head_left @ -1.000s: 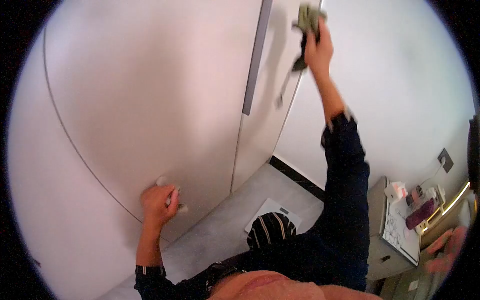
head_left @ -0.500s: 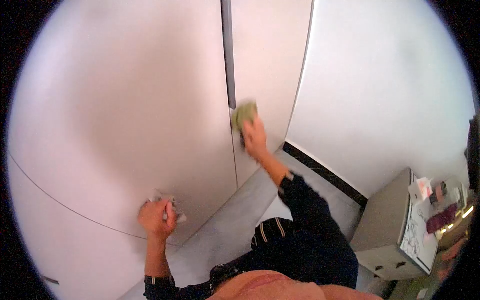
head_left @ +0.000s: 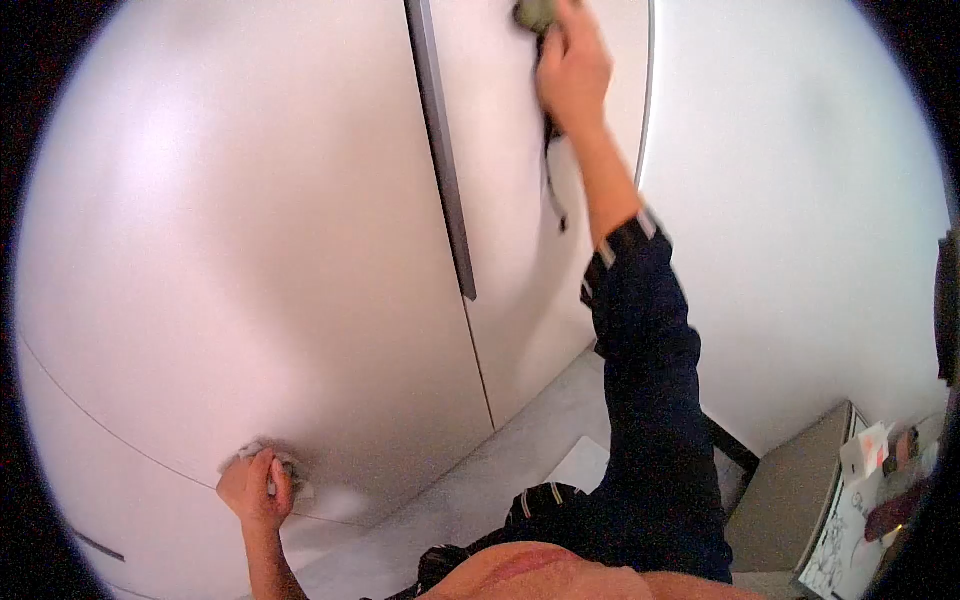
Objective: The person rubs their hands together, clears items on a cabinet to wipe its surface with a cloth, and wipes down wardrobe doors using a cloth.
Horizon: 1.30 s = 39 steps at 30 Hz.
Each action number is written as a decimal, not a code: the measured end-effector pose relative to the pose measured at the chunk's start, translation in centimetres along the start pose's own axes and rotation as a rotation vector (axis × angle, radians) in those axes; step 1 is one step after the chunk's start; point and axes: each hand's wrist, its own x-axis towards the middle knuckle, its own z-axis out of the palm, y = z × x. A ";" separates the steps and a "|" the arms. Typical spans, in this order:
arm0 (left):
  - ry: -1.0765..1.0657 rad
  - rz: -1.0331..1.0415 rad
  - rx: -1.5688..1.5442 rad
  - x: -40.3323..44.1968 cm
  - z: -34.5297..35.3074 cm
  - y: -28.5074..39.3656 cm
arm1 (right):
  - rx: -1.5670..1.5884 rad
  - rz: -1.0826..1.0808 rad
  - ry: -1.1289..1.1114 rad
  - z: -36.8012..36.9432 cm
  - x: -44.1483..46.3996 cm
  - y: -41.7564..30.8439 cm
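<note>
At the top centre, my right hand (head_left: pixel 575 75) is closed on a green cloth (head_left: pixel 535 14) against the narrow pale cabinet door (head_left: pixel 500 130). A dark strap or cord (head_left: pixel 552 185) hangs below that hand. My left hand (head_left: pixel 258 487) is closed around a whitish crumpled cloth (head_left: pixel 262 448), low on the wide pale cabinet door (head_left: pixel 300 250). A long grey handle strip (head_left: pixel 441 160) runs down between the two doors.
A white wall (head_left: pixel 790 200) rises on the right. At lower right, a grey cabinet (head_left: pixel 795 490) carries a tissue box (head_left: pixel 864 452) and a dark red item (head_left: pixel 893 513). A white flat scale (head_left: pixel 582 465) lies on the grey floor (head_left: pixel 420 530).
My right hand has gone down from the upper right to the door gap, then back up with the green cloth. My left hand with the whitish cloth has shifted lower and left in view.
</note>
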 end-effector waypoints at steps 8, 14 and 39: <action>0.125 0.001 -0.004 -0.4 1.1 0.2 | -0.082 0.285 -0.118 -4.7 -14.8 0.9; 0.028 -0.015 0.054 -0.2 0.8 0.4 | 0.100 0.247 -0.347 -8.1 -19.7 -6.2; 0.028 0.023 0.016 0.2 -0.2 1.5 | -0.086 0.945 -0.396 -11.2 -32.6 -3.8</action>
